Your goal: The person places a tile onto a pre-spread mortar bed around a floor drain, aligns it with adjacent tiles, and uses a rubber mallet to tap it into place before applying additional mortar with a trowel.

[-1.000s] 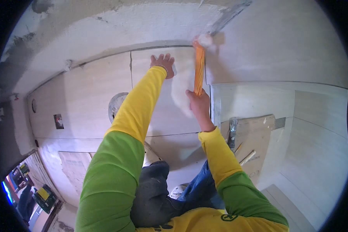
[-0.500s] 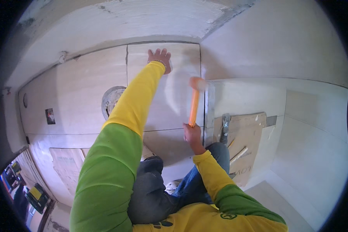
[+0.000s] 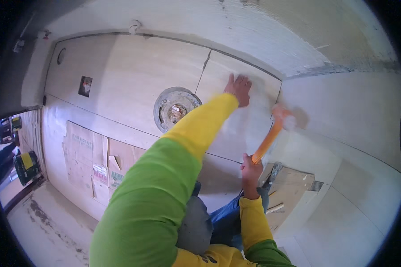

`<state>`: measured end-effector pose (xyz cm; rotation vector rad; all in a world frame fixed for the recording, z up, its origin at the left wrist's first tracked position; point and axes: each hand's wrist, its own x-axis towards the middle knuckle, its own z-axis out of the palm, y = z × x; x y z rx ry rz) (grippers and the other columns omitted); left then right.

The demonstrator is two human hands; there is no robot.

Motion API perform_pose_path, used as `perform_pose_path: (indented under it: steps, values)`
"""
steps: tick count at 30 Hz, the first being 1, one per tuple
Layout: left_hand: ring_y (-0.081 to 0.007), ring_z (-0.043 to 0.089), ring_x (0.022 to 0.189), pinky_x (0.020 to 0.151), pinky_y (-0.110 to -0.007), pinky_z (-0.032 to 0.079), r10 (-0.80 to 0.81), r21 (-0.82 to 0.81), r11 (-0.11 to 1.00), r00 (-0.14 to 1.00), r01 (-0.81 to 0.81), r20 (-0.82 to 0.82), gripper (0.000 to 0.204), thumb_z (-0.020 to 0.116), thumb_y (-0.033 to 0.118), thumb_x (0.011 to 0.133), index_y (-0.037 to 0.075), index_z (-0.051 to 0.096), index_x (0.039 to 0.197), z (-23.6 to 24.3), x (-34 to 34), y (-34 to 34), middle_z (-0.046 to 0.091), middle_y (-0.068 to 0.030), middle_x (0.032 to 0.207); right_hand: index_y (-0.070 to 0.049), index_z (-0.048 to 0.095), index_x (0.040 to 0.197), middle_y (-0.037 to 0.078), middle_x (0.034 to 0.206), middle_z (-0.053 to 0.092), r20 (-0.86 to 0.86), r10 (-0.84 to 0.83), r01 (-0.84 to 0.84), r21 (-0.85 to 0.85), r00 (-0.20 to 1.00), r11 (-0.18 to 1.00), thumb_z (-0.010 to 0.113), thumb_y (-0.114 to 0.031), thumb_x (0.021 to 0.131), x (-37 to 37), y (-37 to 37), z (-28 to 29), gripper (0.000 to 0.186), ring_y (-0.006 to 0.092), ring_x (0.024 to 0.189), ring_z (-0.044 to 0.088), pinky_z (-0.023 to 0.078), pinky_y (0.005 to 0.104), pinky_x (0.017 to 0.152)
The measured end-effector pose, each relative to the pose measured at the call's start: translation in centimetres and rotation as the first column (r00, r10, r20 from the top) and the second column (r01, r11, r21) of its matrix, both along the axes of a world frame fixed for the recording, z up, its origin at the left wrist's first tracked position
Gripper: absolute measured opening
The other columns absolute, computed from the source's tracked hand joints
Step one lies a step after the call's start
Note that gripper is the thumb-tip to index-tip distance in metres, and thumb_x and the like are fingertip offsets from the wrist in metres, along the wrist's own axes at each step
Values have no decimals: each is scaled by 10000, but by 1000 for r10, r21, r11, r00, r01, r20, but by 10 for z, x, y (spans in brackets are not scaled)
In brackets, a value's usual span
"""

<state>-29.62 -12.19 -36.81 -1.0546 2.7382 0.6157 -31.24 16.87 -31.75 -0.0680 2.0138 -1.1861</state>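
Note:
My left hand lies flat with fingers spread on a large pale tile, near its upper part. In my right hand is a mallet, fingers wrapped round the lower end of its orange handle. The mallet's head is smeared by motion and lies by the tile's right edge; whether it touches the tile I cannot tell. To the left of that tile, beyond a dark joint, is another large tile. A round opening with a grey rim is partly covered by my left forearm.
A small square cut-out sits farther left. Cardboard sheets lie at the left. More cardboard lies on the right, with a dusty tool, a pale stick and a small grate near it. Walls bound the right side and far edge.
The view has turned, so the tiles appear tilted and more of the round opening shows. My left hand is still spread on the tile. The mallet in my right hand now tilts to the right.

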Motion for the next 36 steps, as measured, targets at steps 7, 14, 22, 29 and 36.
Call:
perform_pose_path:
  steps: [7, 14, 22, 29, 36]
  values:
    - [-326, 227, 1472, 1166, -605, 150, 141, -43, 989, 990, -141, 1, 681, 536, 372, 921, 13, 355, 1471, 2, 88, 62, 297, -190, 1565, -73, 540, 785, -7, 574, 509, -219, 190, -222, -129, 957, 967, 740, -155, 867, -25, -42, -38, 232, 91, 481, 496, 408, 259, 455]
    - [-303, 255, 1463, 1160, -593, 172, 226, -103, 972, 956, -209, 189, 704, 528, 432, 924, 13, 357, 1464, 0, 133, 37, 295, -169, 1573, -76, 537, 700, 16, 557, 525, -172, 247, -256, -36, 954, 966, 726, -181, 847, 10, -104, 2, 261, 114, 474, 534, 437, 285, 470]
    - [-291, 244, 1470, 1173, -567, 168, 242, -4, 968, 934, -250, 263, 720, 522, 438, 921, 11, 345, 1473, 2, 128, 37, 289, -161, 1581, 15, 616, 798, 169, 676, 633, -170, 561, -516, 247, 810, 820, 688, -308, 812, 5, -118, -43, 331, 295, 647, 652, 511, 392, 628]
    - [-293, 237, 1470, 1178, -577, 146, 228, -27, 973, 940, -229, 254, 735, 534, 425, 913, 11, 325, 1483, 12, 111, 33, 262, -171, 1589, 16, 584, 802, 105, 571, 553, -126, 433, -403, 209, 893, 891, 729, -287, 811, -6, -157, -40, 336, 241, 429, 540, 464, 403, 461]
    - [-296, 203, 1494, 1183, -578, 150, 218, 50, 969, 934, -242, 285, 746, 541, 397, 913, 23, 288, 1507, 11, 121, 30, 233, -145, 1607, -24, 575, 869, 25, 569, 531, -116, 376, -371, 61, 919, 927, 742, -326, 859, -6, -99, 43, 346, 129, 425, 505, 412, 300, 398]
